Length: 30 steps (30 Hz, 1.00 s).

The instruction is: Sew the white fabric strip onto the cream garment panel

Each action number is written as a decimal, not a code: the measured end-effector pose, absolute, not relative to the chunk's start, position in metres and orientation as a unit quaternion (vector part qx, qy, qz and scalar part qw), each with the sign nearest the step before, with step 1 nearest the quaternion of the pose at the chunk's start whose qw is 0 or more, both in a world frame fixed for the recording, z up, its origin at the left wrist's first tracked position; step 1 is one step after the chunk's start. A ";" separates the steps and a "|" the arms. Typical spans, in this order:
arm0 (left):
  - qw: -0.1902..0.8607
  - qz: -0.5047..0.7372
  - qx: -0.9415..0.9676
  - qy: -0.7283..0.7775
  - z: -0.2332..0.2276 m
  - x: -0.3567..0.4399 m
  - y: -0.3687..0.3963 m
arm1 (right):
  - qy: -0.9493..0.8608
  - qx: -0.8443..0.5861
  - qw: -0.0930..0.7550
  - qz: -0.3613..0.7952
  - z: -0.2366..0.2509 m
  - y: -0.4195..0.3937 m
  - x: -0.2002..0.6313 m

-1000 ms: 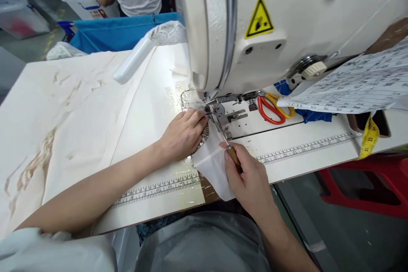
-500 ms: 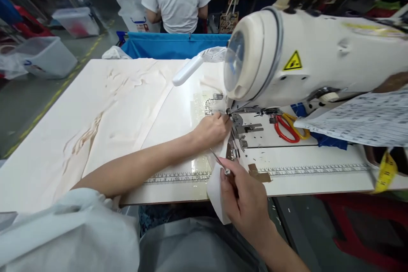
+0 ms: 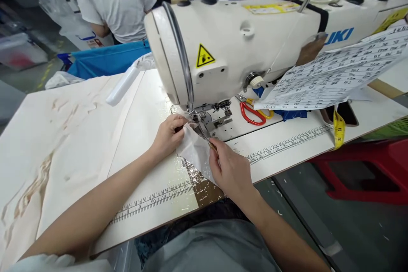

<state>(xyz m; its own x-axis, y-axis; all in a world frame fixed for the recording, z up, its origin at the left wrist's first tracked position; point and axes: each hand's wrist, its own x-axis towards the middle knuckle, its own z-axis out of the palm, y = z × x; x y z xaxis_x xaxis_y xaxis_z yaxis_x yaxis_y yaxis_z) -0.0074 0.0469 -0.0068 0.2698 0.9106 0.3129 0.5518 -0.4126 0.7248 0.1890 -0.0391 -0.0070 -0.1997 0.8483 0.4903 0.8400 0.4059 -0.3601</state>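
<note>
At the sewing machine [image 3: 219, 46], my left hand [image 3: 168, 136] pinches the edge of a small white piece of fabric [image 3: 196, 148], just in front of the presser foot area [image 3: 194, 114]. My right hand [image 3: 231, 165] is closed around the handle of an awl [image 3: 204, 134]. The awl's thin metal shaft points up and left over the fabric toward my left fingertips. Its tip is hard to make out against the metal parts. The fabric hangs toward the table's front edge, partly behind my right fingers.
Red-handled scissors [image 3: 251, 114] lie right of the needle area. Printed sheets [image 3: 334, 76] hang off the machine, near a yellow tape measure [image 3: 339, 129]. Pale fabric panels [image 3: 83, 136] cover the table's left. A person in a white shirt [image 3: 117, 0] stands beyond a blue cloth bin [image 3: 108, 59].
The view has turned to the right. My right hand has raised the awl from near the table's front edge to the fabric beside my left fingers. My left hand has drawn back slightly from the needle.
</note>
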 end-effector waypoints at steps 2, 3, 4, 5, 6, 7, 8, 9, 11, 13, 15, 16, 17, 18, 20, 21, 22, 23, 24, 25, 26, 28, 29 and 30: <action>0.254 0.367 0.753 0.483 -0.006 -0.007 0.047 | -0.773 -0.544 0.326 0.008 -0.007 -0.037 0.189; 0.257 0.367 0.752 0.483 -0.005 -0.006 0.047 | -0.774 -0.541 0.328 0.010 -0.007 -0.037 0.189; 0.260 0.366 0.751 0.484 -0.005 -0.006 0.047 | -0.775 -0.539 0.330 0.012 -0.007 -0.037 0.189; 0.263 0.364 0.750 0.485 -0.004 -0.006 0.047 | -0.776 -0.536 0.330 0.014 -0.007 -0.036 0.190; 0.266 0.362 0.750 0.486 -0.004 -0.005 0.047 | -0.777 -0.535 0.331 0.016 -0.007 -0.036 0.190; 0.268 0.360 0.750 0.485 -0.003 -0.005 0.047 | -0.778 -0.534 0.332 0.017 -0.007 -0.036 0.191; 0.270 0.359 0.751 0.485 -0.003 -0.005 0.047 | -0.777 -0.534 0.333 0.017 -0.007 -0.036 0.191; 0.270 0.358 0.752 0.484 -0.003 -0.005 0.047 | -0.777 -0.533 0.334 0.016 -0.007 -0.035 0.191; 0.266 0.356 0.754 0.483 -0.002 -0.005 0.047 | -0.777 -0.532 0.336 0.015 -0.006 -0.035 0.191; 0.262 0.354 0.756 0.485 -0.002 -0.005 0.047 | -0.779 -0.531 0.335 0.013 -0.006 -0.035 0.190; 0.259 0.352 0.757 0.485 -0.001 -0.005 0.047 | -0.779 -0.531 0.332 0.014 -0.006 -0.035 0.190; 0.258 0.351 0.758 0.485 -0.001 -0.005 0.047 | -0.779 -0.533 0.330 0.016 -0.006 -0.035 0.189; 0.256 0.349 0.760 0.485 -0.001 -0.005 0.047 | -0.779 -0.534 0.329 0.019 -0.006 -0.035 0.189; 0.255 0.348 0.762 0.484 -0.001 -0.005 0.047 | -0.778 -0.536 0.327 0.022 -0.007 -0.035 0.189; 0.251 0.346 0.764 0.483 -0.002 -0.005 0.047 | -0.779 -0.537 0.323 0.026 -0.008 -0.035 0.189; 0.248 0.345 0.765 0.483 -0.002 -0.005 0.047 | -0.780 -0.537 0.320 0.027 -0.009 -0.035 0.188; 0.245 0.343 0.767 0.484 -0.003 -0.005 0.047 | -0.782 -0.536 0.316 0.026 -0.010 -0.035 0.188; 0.243 0.340 0.769 0.484 -0.003 -0.005 0.048 | -0.785 -0.535 0.312 0.024 -0.010 -0.035 0.188; 0.240 0.337 0.772 0.482 -0.003 -0.006 0.048 | -0.788 -0.533 0.308 0.022 -0.010 -0.035 0.188; 0.236 0.335 0.776 0.480 -0.004 -0.006 0.049 | -0.791 -0.531 0.303 0.019 -0.010 -0.034 0.188; 0.233 0.332 0.780 0.477 -0.004 -0.006 0.049 | -0.794 -0.529 0.298 0.016 -0.010 -0.034 0.188; 0.225 0.325 0.785 0.477 -0.004 -0.006 0.051 | -0.800 -0.527 0.286 0.007 -0.009 -0.034 0.188; 0.222 0.322 0.786 0.480 -0.004 -0.007 0.052 | -0.802 -0.527 0.282 0.004 -0.009 -0.034 0.188; 0.221 0.318 0.785 0.483 -0.004 -0.007 0.053 | -0.803 -0.526 0.280 0.001 -0.009 -0.034 0.188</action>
<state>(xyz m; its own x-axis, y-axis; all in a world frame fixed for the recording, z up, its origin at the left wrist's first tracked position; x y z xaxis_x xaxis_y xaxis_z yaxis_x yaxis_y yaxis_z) -0.0068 0.0527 -0.0045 0.3310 0.8990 0.2869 0.6181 -0.4363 0.6539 0.1879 -0.0341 -0.0086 -0.2899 0.8455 0.4484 0.8439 0.4468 -0.2969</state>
